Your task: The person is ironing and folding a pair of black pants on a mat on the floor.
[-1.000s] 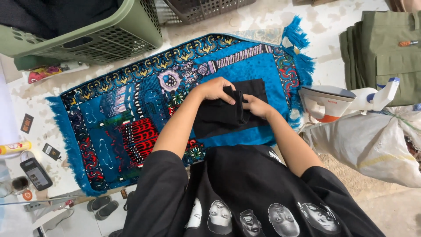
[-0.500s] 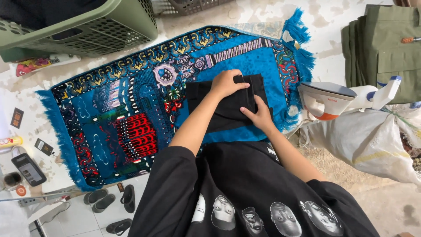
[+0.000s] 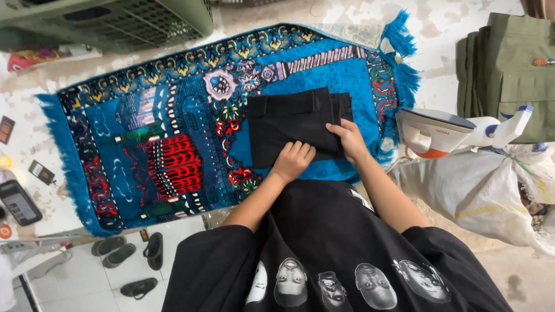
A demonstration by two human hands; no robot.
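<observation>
- The folded black garment [image 3: 295, 124] lies on the right half of a blue patterned rug [image 3: 173, 138], its edges squared into a near rectangle with one narrower layer showing along its right side.
- The left hand [image 3: 293, 162] rests on the garment's near edge, fingers curled together and pressing down – not gripping anything, as far as the view shows.
- The right hand [image 3: 347, 138] sits at the near right corner, fingers flat and close together on the cloth; whether the thumb tucks under the edge cannot be told.
- To do this fold well, the person would likely keep one palm anchoring the cloth while the other smooths outward, so that the layers stay aligned and no crease is trapped.
- The rug covers a pale, stained bench top; a steam iron [image 3: 439, 134] stands just beside the rug's fringed right end.
- Beyond it lie stacked olive-green clothes [image 3: 509, 69], with a white sack [image 3: 491, 190] nearer the person.
- A green laundry basket [image 3: 115, 20] sits at the far left – sandals [image 3: 124, 251] rest on the tiled floor below.
</observation>
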